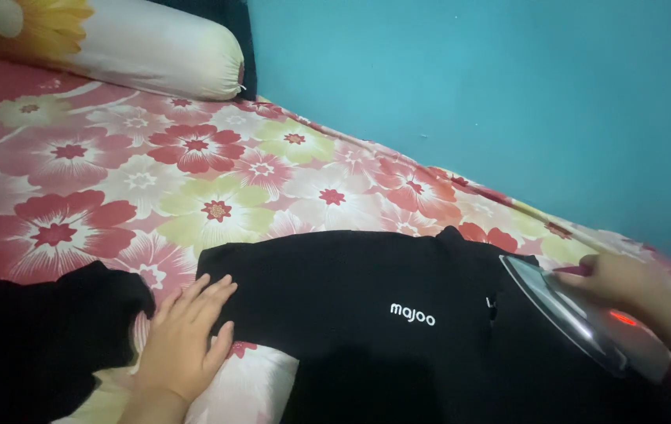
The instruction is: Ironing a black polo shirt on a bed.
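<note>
Far left, a dark cloth lies bunched at the near edge of the bed, with its floral sheet in reds, pinks and pale yellow. At the bed's far left corner, a bolster pillow rests against the teal wall. Now the left hand: flat, fingers spread, grip open, palm pressing down on the left edge of the black garment. The garment lies spread across the bed's near edge, white lettering on its chest, running right from under those fingertips. Over on the right, the right hand has its grip closed on the iron, which is tilted up, soleplate showing, over the garment's right part.
</note>
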